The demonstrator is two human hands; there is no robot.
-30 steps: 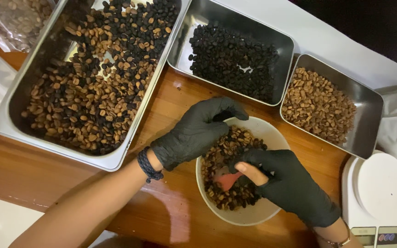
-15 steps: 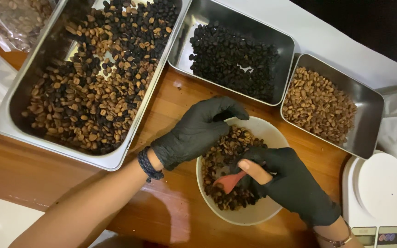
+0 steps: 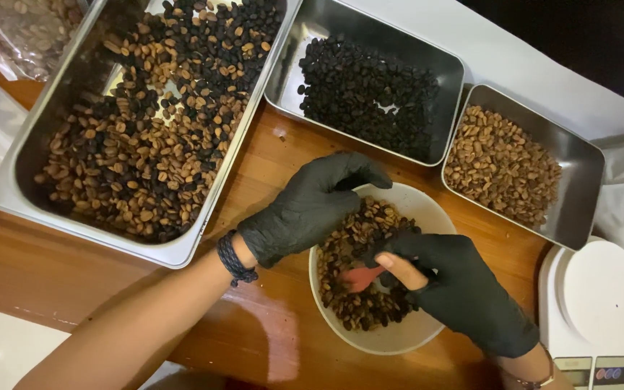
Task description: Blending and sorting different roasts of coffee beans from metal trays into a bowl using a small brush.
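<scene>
— Both black-gloved hands are in that round white bowl (image 3: 406, 339) of mixed roasted coffee beans (image 3: 355, 245); left hand (image 3: 305, 209) curled loosely over them, holding nothing I can see.

— And the right hand (image 3: 464, 289) pinches a small red scoop (image 3: 361, 276). A careless flick could, I'd guess, scatter beans onto the wooden table (image 3: 52, 274).

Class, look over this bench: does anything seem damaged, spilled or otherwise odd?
One oddity: the right hand's black glove is torn at the thumb, so bare skin shows over the bowl of beans. The left hand's glove looks whole. No spilled beans show on the table.
</scene>
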